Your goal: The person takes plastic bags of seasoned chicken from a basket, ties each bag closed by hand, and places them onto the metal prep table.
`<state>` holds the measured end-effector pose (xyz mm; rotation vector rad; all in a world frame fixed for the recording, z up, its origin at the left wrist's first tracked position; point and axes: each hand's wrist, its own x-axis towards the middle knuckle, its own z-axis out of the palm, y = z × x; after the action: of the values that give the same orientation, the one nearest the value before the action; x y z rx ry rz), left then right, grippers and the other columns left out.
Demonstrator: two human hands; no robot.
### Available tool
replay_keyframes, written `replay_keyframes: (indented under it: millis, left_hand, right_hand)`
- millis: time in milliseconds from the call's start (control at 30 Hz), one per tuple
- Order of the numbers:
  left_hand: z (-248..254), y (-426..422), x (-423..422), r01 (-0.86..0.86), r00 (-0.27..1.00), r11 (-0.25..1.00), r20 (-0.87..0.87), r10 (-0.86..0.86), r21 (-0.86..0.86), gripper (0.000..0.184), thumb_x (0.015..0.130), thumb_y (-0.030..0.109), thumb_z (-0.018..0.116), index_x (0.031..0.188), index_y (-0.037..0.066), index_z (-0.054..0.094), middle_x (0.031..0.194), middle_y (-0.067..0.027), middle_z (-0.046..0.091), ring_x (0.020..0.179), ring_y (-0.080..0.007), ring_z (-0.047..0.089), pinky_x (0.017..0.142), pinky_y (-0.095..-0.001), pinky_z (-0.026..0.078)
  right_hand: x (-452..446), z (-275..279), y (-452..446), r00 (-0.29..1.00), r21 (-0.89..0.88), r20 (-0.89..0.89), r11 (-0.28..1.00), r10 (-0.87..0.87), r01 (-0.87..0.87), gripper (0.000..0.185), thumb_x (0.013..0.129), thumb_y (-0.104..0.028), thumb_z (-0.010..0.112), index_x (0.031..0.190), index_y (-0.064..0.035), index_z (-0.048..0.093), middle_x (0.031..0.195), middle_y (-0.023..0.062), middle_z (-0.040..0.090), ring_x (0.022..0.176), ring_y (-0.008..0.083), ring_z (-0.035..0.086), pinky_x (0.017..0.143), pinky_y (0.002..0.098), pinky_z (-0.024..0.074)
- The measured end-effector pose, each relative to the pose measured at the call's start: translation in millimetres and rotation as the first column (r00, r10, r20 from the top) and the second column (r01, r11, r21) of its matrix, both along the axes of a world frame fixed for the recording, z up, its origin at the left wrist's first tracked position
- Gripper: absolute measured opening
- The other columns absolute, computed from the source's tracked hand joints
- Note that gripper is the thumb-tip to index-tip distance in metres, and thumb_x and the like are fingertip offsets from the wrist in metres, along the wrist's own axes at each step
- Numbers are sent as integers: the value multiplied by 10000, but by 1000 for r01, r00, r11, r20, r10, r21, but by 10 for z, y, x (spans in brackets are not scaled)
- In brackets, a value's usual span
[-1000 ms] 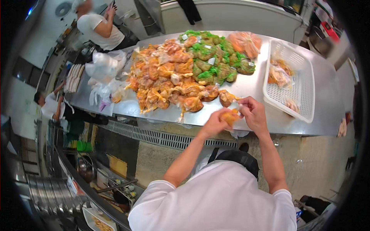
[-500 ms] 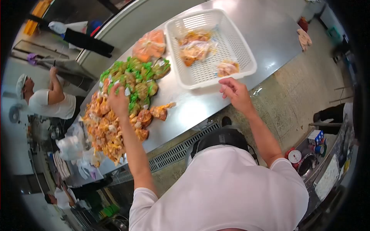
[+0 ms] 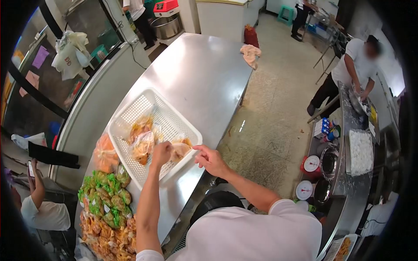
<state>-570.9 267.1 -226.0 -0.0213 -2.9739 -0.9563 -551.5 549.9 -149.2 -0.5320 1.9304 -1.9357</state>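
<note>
A white perforated plastic basket [image 3: 127, 163] stands on the metal table. Inside it are clear bags of orange-yellow marinated meat [image 3: 143, 145] and a smaller bag of pale meat [image 3: 180, 152] at its near right corner. My left hand [image 3: 161, 154] is over the basket, fingers curled closed beside the smaller bag; whatever they hold is hidden. My right hand [image 3: 210, 161] is at the basket's right corner, index finger extended toward the rim and the other fingers loosely bent, with nothing visible in it. Left of the basket lie green-tied bags [image 3: 104, 195] and a heap of orange meat pieces [image 3: 106, 232].
A bag of orange contents [image 3: 106, 154] lies against the basket's left side. A cloth [image 3: 251, 55] hangs at the table's far corner. On the right, a person [image 3: 355, 65] works at a counter near metal bowls and a dial scale [image 3: 311, 163]. Another person [image 3: 45, 213] is at left.
My left hand has moved from the bags and meat pile to the basket. My right hand stays by the basket's corner. The view has turned right.
</note>
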Motion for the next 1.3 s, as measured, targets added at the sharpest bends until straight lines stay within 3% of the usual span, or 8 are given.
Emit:
replay_keyframes:
  millis: [133,433,633,800,967,1100,1133,1300]
  left_hand:
    - [937,166,-9,-69,872,996,-482,85,52,197,902,131,549,787,-22,594,626,-175,527,600,-279,541,595,-382,415]
    - [2525,201,1051,-137,728,638,-360,584,758,162,943,168,581,909,18,631,625,52,516,535,-16,404,455,-203,298]
    - [2313,-293,1897,-184,578,565,-376,724,804,134,926,143,597,927,13,633,633,27,556,547,-30,455,472,-214,346]
    - [2148,-532,2719,-433,465,527,-319,826,731,142,917,136,617,936,0,651,701,-7,629,624,-68,548,550,-233,437]
    - [2356,-255,3281,-210,535,663,-483,693,719,165,953,169,584,970,21,656,764,12,621,623,-41,506,588,-202,419]
    - [1697,-554,3714,20,439,507,-463,770,862,596,899,261,680,1374,31,403,1276,-108,539,1164,-216,544,934,-316,464]
    - [1331,-580,3808,-342,631,798,-508,586,496,710,917,294,649,1452,43,256,1420,-141,407,1346,-269,390,1064,-371,376]
    - [935,-57,3672,-411,683,300,73,727,861,411,970,280,549,1303,51,474,1034,-99,648,885,-169,658,671,-258,541]
  right_hand:
    - [-75,-114,-98,980,159,-190,987,60,-29,363,920,-115,563,1277,-57,532,709,88,600,623,134,572,598,291,490]
    - [393,506,-985,945,-67,-309,993,-109,93,488,848,-93,647,1300,-30,475,749,108,610,637,171,579,629,303,497]
    - [737,874,-1624,793,132,-570,977,214,-169,147,835,-74,689,936,19,636,695,40,591,650,123,542,651,273,485]
    - [1195,1069,-1786,703,-195,-710,947,42,-254,140,811,-28,673,938,8,626,916,92,630,781,201,605,708,314,480]
    - [2014,1035,-2029,839,-196,-413,866,354,-461,149,867,-26,646,1000,4,586,901,52,616,803,110,589,724,262,486]
    - [2130,1008,-2147,855,-196,-329,856,402,-478,80,882,-37,641,931,-21,581,776,-25,592,698,47,550,651,213,466]
    - [2167,1016,-2204,847,-174,-353,862,397,-476,85,878,-40,645,928,-23,579,780,-26,589,692,45,538,643,213,459]
    - [2286,999,-2410,759,31,-472,870,447,-493,117,830,-85,691,862,-21,599,769,-38,577,669,37,466,615,210,420]
